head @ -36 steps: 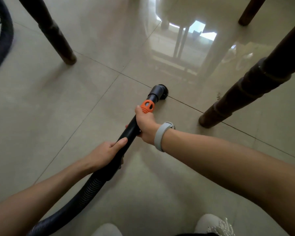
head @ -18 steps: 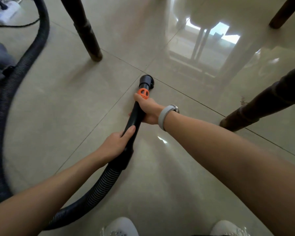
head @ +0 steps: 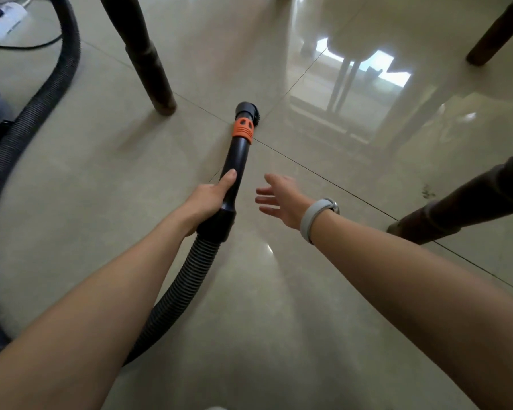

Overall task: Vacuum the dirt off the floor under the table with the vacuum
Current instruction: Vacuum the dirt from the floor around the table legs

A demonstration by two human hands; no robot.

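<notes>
Head view: fingers of the left hand point(head: 208, 196) wrap around the black vacuum wand point(head: 234, 170); the right hand point(head: 282, 199) hangs beside it with fingers spread, holding nothing. Its brush nozzle point(head: 248, 110) touches the tiled floor point(head: 86, 179) between dark table legs point(head: 144, 54); dirt specks point(head: 426, 191) lie right.

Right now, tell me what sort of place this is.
Probably a home dining area: glossy floor tiles, dark wooden table legs around, and a vacuum hose held by the left hand.

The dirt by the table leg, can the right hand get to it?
Probably yes. The right hand is open and holds nothing, and only bare floor lies between it and the dirt beside the leg.
</notes>
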